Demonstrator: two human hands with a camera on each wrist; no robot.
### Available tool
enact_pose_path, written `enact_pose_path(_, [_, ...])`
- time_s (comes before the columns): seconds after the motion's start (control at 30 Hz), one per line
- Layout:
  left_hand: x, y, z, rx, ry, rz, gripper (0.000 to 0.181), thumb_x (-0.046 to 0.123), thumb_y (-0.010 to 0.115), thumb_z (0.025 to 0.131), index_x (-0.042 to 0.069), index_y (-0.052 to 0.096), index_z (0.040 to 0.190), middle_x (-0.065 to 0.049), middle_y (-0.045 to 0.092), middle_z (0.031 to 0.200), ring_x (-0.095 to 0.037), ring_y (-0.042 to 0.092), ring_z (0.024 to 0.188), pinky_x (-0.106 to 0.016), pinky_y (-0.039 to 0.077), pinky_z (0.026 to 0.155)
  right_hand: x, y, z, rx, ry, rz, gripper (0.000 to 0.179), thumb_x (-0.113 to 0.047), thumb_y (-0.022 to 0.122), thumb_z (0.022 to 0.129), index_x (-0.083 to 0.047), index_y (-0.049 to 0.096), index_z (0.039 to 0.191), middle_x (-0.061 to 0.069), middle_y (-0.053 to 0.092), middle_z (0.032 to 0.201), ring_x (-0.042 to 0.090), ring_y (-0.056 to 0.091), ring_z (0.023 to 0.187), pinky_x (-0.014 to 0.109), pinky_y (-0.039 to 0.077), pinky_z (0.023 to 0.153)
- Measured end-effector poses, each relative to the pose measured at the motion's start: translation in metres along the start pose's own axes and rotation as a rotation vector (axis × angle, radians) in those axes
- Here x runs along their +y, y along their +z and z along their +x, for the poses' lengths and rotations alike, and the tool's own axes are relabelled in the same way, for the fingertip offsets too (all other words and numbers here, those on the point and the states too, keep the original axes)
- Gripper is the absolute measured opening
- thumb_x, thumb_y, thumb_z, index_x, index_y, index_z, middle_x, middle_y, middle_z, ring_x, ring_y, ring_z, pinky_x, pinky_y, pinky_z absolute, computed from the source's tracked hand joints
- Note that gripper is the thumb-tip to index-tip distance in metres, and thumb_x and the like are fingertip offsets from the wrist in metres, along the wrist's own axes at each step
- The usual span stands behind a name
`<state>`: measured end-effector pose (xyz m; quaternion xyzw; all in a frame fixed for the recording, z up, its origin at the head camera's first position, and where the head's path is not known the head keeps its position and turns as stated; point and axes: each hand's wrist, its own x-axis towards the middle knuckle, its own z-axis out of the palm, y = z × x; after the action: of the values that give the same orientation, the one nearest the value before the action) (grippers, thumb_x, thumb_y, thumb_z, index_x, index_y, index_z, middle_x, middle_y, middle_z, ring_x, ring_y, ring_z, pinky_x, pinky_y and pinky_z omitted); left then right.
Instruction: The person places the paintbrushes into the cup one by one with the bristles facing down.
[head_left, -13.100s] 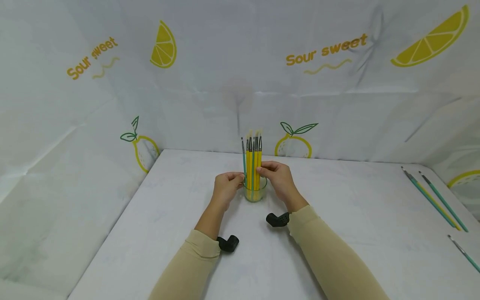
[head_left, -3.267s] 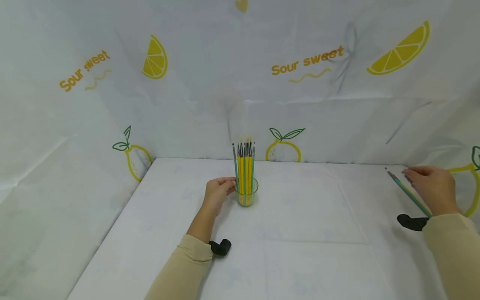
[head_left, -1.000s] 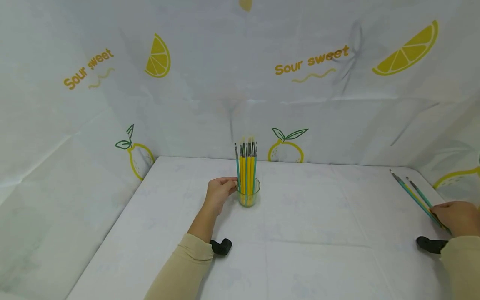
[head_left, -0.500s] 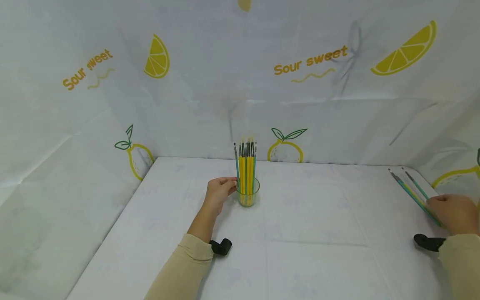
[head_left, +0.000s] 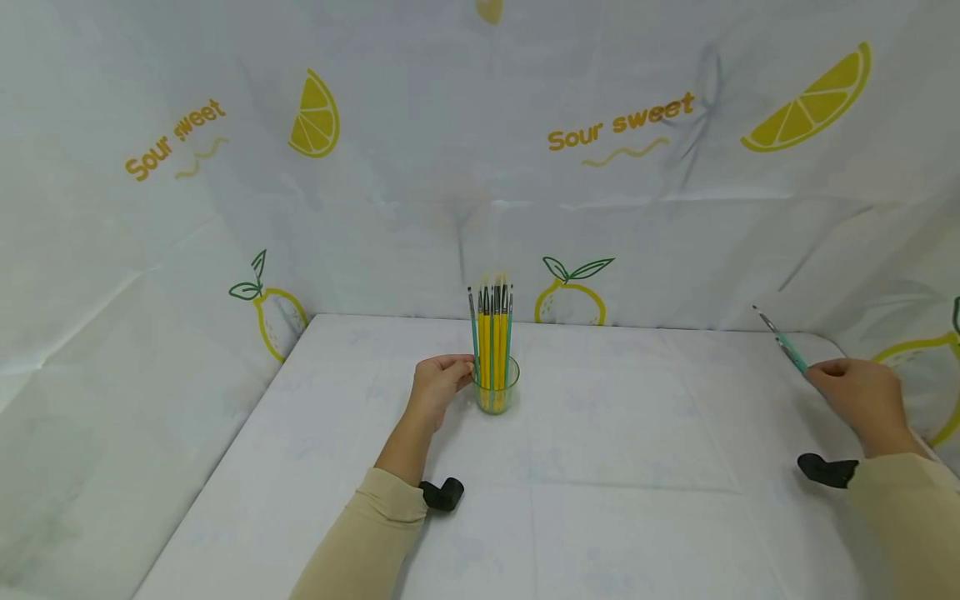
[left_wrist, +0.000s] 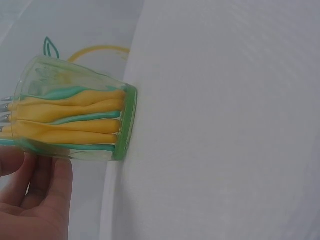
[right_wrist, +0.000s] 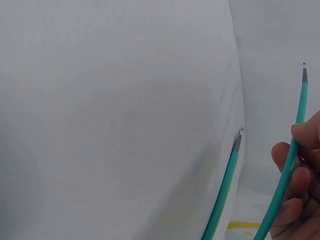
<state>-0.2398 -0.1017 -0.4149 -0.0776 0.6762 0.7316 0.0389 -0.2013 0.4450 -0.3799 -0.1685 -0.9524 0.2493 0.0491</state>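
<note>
A clear glass cup (head_left: 513,379) stands upright on the white table, with several yellow and green paintbrushes (head_left: 492,346) in it, bristles up. My left hand (head_left: 435,385) holds the cup by its left side near the rim. In the left wrist view its thumb and fingers (left_wrist: 55,187) are at the glass. At the far right, my right hand (head_left: 862,398) pinches a green paintbrush (right_wrist: 287,172) by its handle, tip pointing up and away, raised from the table. Another green paintbrush (right_wrist: 222,195) lies beneath on the table, with a thin yellow strip along its edge.
White table cloth (head_left: 637,450) stretches between the cup and the right hand. Behind it rises a white backdrop (head_left: 420,242) printed with lemons and "Sour sweet". A black wrist camera (head_left: 442,494) is on the left wrist, another black camera (head_left: 827,471) on the right.
Within the last second my right hand has lifted a green paintbrush and moved up and left. Since the oldest frame, one more green paintbrush stands in the cup. The left hand stays at the cup.
</note>
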Motion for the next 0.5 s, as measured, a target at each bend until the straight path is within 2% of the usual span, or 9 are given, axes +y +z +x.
enact_pose_path(0.13, [0.001, 0.000, 0.002, -0.009, -0.015, 0.018, 0.022, 0.003, 0.058, 0.095, -0.008, 0.069, 0.110, -0.019, 0.065, 0.121, -0.024, 0.068, 0.106, -0.034, 0.056, 0.095, -0.014, 0.006, 0.001, -0.024, -0.054, 0.017, 0.049, -0.035, 0.055, 0.097, 0.009, 0.059, 0.118, 0.034, 0.057, 0.115, 0.044, 0.053, 0.095, 0.035, 0.047, 0.059])
enact_pose_path(0.33, [0.000, -0.001, 0.001, -0.002, -0.023, 0.012, 0.023, 0.007, 0.059, 0.096, -0.005, 0.069, 0.112, -0.017, 0.065, 0.123, -0.024, 0.067, 0.110, -0.033, 0.056, 0.096, -0.040, 0.021, 0.000, -0.001, -0.159, 0.052, 0.043, -0.034, 0.058, 0.097, 0.003, 0.062, 0.118, 0.030, 0.060, 0.113, 0.038, 0.057, 0.091, 0.029, 0.048, 0.057])
enact_pose_path(0.5, [-0.001, 0.000, 0.000, 0.003, -0.002, 0.011, 0.021, 0.006, 0.059, 0.095, -0.004, 0.070, 0.109, -0.017, 0.066, 0.120, -0.022, 0.068, 0.107, -0.031, 0.057, 0.094, -0.061, 0.032, -0.002, 0.044, -0.260, 0.077, 0.040, -0.030, 0.061, 0.095, 0.001, 0.065, 0.119, 0.022, 0.066, 0.105, 0.018, 0.057, 0.081, 0.023, 0.046, 0.055])
